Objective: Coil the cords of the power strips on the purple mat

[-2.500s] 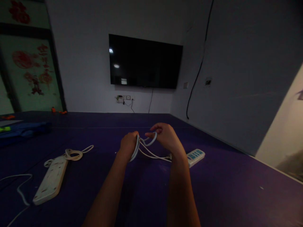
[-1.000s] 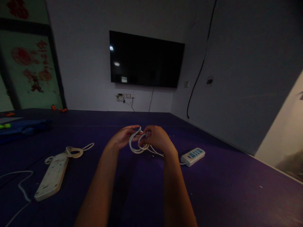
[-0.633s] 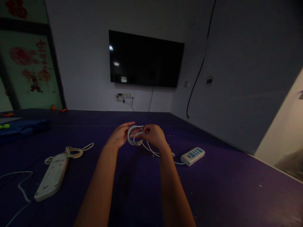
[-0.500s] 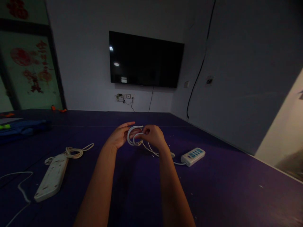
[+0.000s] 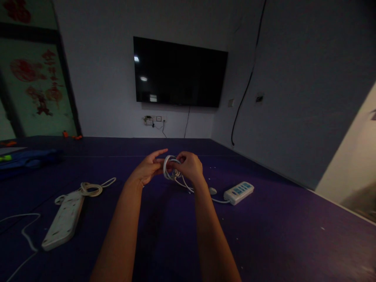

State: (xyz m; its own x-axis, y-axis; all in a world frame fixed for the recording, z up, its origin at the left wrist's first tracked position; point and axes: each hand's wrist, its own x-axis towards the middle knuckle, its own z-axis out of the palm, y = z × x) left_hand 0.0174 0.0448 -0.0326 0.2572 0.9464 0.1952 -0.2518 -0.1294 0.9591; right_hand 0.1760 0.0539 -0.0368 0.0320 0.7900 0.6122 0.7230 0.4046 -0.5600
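Note:
A white power cord (image 5: 166,167) is gathered into small loops between my two hands, above the dark purple surface. My left hand (image 5: 149,167) holds the loops from the left, its index finger stretched out and its other fingers reaching into the coil. My right hand (image 5: 190,166) pinches the cord at the right side of the loops; its fingertips are partly hidden. From the coil the cord runs down behind my right forearm to a small white power strip (image 5: 239,193) with blue socket faces. A pale plug (image 5: 212,191) lies near that strip.
A longer white power strip (image 5: 63,221) lies at left, its cream cord (image 5: 92,189) coiled at the far end. A thin white cable (image 5: 28,237) trails left of it. Blue cloth (image 5: 32,158) sits farther back. A television (image 5: 180,72) hangs on the wall.
The loops have shifted slightly right and turned, now narrower and closer to my right hand. My left fingers reach further into them. Both power strips stay in place.

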